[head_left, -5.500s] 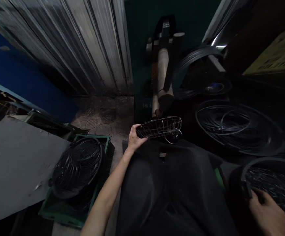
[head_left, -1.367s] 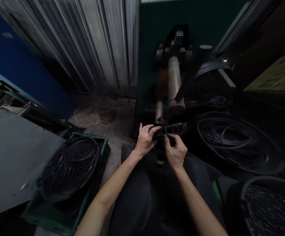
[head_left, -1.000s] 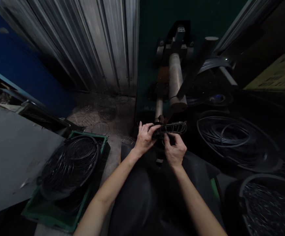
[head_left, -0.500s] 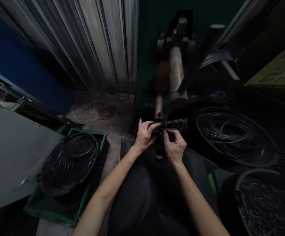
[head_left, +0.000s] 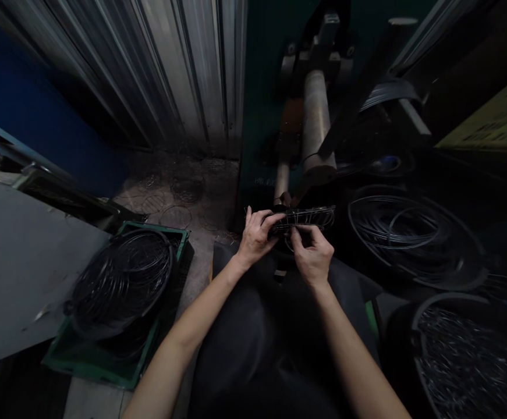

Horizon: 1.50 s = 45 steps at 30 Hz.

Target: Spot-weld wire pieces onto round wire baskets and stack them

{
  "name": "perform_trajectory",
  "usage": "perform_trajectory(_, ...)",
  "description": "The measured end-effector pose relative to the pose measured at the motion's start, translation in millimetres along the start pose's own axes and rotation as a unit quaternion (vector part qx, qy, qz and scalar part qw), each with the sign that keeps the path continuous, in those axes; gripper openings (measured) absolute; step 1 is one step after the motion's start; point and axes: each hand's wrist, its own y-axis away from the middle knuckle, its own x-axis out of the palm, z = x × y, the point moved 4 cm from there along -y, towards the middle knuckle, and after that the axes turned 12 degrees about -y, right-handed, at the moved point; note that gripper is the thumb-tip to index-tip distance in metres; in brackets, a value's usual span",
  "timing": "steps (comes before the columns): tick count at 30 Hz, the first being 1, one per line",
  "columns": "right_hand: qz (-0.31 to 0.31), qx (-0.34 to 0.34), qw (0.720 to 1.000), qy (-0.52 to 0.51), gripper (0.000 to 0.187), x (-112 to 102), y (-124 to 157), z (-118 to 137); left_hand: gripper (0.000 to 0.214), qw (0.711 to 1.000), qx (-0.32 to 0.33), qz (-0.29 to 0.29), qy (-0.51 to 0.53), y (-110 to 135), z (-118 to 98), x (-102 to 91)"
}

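A dark wire frame (head_left: 316, 217), like a small wire basket, lies sideways at the front end of the machine's lower arm (head_left: 282, 177). Its left end is gripped by my left hand (head_left: 256, 235), fingers over the top. My right hand (head_left: 313, 254) is closed in a pinch at the frame's near lower edge, below its middle. What sits between the right thumb and finger is too small and dark to make out. Above the frame, the machine's thick upper cylinder (head_left: 317, 116) points toward me.
Left, a green crate (head_left: 91, 372) carries a round tub of wire rings (head_left: 122, 279). Right stand a basin with large wire hoops (head_left: 397, 224) and a tub of short metal pieces (head_left: 467, 349). Loose wire rings (head_left: 177, 216) lie on the floor by the corrugated wall (head_left: 183, 75).
The view has shifted slightly, moving the machine and tubs a little. Both hands stay at the wire frame in nearly the same pose.
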Motion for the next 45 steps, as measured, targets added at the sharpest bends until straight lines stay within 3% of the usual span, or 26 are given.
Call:
perform_trajectory(13, -0.014, 0.023, 1.0, 0.004, 0.023, 0.9, 1.8, 5.0, 0.049, 1.0, -0.012, 0.012, -0.007, -0.2, 1.6, 2.6)
perform_trajectory(35, -0.018, -0.021, 0.999, 0.016, 0.02, 8.9, -9.4, 2.8, 0.046, 1.0, -0.013, -0.02, -0.016, -9.2, 10.2, 5.4)
perform_trajectory(45, -0.021, -0.029, 0.999, 0.014, 0.019, 9.7, -9.1, 0.5, 0.044, 0.999, -0.005, -0.005, -0.042, -13.0, 13.3, 2.0)
